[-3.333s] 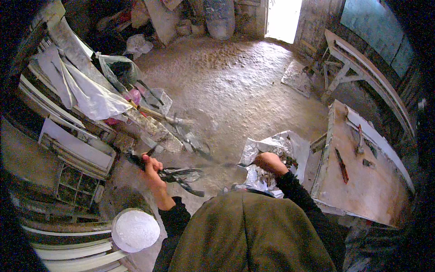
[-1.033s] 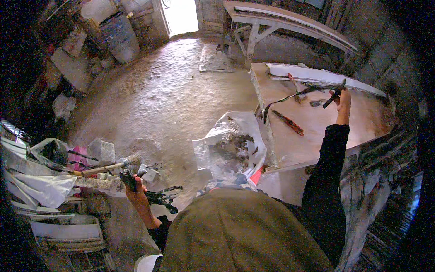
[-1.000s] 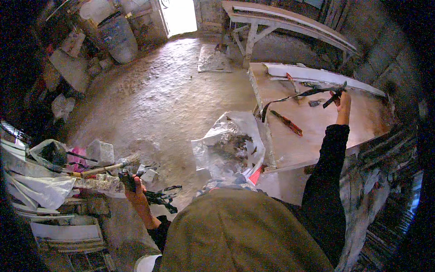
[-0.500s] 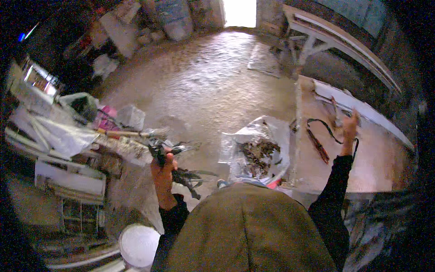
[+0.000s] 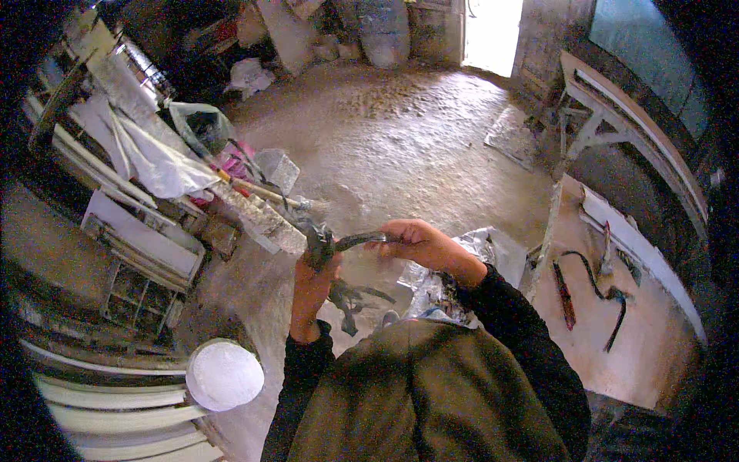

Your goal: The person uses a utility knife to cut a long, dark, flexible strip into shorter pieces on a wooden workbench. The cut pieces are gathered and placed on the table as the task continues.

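Observation:
My left hand (image 5: pixel 312 281) is closed round a bundle of dark, floppy strips (image 5: pixel 348 300), whose loose ends hang below the fist. One dark strip (image 5: pixel 360 239) runs from the top of the bundle across to my right hand (image 5: pixel 419 242), whose fingers pinch its other end. What the strips are made of cannot be made out. Behind my right forearm lies a crumpled white plastic sheet (image 5: pixel 493 250), partly hidden. On the board at the right rest a long black strip (image 5: pixel 589 269), a dark red slim tool (image 5: pixel 564 296) and a brush-like tool (image 5: pixel 606 250).
The pale board (image 5: pixel 608 339) stands on my right, with a white-topped bench (image 5: pixel 616 115) beyond it. Brushes (image 5: pixel 285 199), a white cloth (image 5: pixel 165 158) and a clear tub (image 5: pixel 277 171) crowd the left side. A round white lid (image 5: pixel 225 375) sits at lower left; a bright doorway (image 5: pixel 493 35) is ahead.
My right hand has come from over the board to the bundle and taken hold of a strip's end. A black strip it was near now lies on the board. My view has turned left.

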{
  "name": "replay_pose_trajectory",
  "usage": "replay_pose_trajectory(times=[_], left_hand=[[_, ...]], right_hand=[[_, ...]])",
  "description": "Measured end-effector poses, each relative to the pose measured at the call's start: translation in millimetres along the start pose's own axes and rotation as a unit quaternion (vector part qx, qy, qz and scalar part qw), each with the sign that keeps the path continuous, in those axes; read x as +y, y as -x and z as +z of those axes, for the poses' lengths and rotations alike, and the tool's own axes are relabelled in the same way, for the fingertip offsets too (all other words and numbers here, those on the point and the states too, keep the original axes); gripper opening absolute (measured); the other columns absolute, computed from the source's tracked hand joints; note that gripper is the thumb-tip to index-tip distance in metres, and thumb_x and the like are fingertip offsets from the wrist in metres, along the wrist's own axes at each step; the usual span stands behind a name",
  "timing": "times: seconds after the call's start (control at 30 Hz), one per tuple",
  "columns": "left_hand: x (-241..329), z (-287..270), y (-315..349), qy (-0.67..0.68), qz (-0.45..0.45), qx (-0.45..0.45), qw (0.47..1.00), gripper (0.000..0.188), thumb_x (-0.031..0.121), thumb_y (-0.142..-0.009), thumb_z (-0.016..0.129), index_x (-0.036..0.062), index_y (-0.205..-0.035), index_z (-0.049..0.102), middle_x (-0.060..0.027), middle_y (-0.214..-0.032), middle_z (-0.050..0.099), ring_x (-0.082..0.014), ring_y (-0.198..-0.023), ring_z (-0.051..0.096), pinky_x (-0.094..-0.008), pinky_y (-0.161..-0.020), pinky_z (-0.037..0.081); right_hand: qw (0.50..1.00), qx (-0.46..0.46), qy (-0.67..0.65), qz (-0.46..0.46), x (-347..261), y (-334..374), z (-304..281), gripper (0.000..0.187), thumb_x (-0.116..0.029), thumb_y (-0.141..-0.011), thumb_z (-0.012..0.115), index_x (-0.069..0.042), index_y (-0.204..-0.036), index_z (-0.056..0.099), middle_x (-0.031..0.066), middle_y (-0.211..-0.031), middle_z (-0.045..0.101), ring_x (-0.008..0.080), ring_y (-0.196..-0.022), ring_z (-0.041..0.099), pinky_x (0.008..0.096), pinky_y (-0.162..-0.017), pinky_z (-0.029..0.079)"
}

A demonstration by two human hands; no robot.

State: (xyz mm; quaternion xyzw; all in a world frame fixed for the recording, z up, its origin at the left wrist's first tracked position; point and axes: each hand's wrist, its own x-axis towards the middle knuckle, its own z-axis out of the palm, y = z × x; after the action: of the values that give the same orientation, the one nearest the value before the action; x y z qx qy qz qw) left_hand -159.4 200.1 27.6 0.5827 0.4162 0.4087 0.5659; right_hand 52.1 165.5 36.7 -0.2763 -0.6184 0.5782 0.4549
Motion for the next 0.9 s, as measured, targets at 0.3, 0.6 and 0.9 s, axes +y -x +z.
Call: replay_pose_trajectory(times=[0.3,0.6,0.9], left_hand=[[-16.8,9.9,7.7,-0.026,0.031,0.003,0.999,0.018,0.009,-0.074,0.054,0.0065,-0.091,0.057,0.0007,-0.074,0.057,-0.007,-0.059,0.049,-0.0242,-0.051,0.04],[18.5,26.2,0.5,-0.202,-0.001,0.022,0.979,0.027,0.027,-0.075,0.06,0.0026,-0.087,0.057,-0.0103,-0.075,0.061,-0.0151,-0.065,0.057,-0.0291,-0.057,0.044],[35.9,19.8,-5.1,-0.085,0.011,-0.007,0.996,0.026,0.03,-0.076,0.061,0.0051,-0.079,0.057,-0.0004,-0.073,0.058,-0.0106,-0.067,0.052,-0.0257,-0.06,0.042]], right_hand=[[0.986,0.068,-0.148,0.028,-16.3,-15.5,38.1,0.032,-0.025,-0.089,0.041,0.001,-0.107,0.047,-0.0006,-0.08,0.052,0.007,-0.071,0.048,0.0207,-0.067,0.04],[0.983,0.174,-0.061,-0.022,11.9,-27.6,42.9,0.015,-0.004,-0.081,0.052,-0.001,-0.095,0.053,0.0001,-0.08,0.053,0.0079,-0.078,0.051,0.021,-0.071,0.041],[0.995,0.051,-0.031,-0.082,31.2,-46.8,26.3,0.074,-0.035,-0.072,0.064,-0.01,-0.126,0.021,0.0071,-0.114,0.039,0.017,-0.108,0.035,0.0332,-0.089,0.03]])
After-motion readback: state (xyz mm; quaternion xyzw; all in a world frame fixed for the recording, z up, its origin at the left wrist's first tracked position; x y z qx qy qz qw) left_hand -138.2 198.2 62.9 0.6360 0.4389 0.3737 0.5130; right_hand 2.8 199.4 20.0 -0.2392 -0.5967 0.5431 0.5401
